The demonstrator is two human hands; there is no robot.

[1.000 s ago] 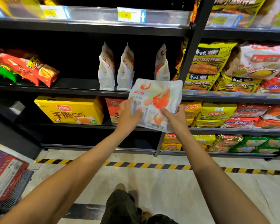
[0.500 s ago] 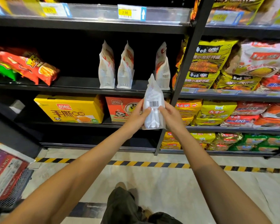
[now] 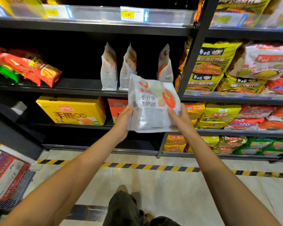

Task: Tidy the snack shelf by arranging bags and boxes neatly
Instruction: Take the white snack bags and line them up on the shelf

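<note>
I hold a white snack bag [image 3: 151, 101] with a red shrimp picture in front of the shelf, its printed face turned toward me. My left hand [image 3: 123, 122] grips its left edge and my right hand [image 3: 180, 119] grips its right edge. Behind it, three matching white bags [image 3: 109, 69] stand edge-on in a row on the dark middle shelf [image 3: 82, 88], with a gap between the second and the third.
Red and green chip bags [image 3: 28, 67] lie at the shelf's left. A yellow box [image 3: 72, 111] and a red box [image 3: 117, 106] sit one shelf lower. A black upright post [image 3: 194, 51] separates the right bay packed with noodle bags [image 3: 214, 62]. A basket [image 3: 10, 180] stands at lower left.
The bag was face-on, then turned edge-on showing its barcode, and now its printed face is toward me again, held slightly higher and further right. Both hands stay on it.
</note>
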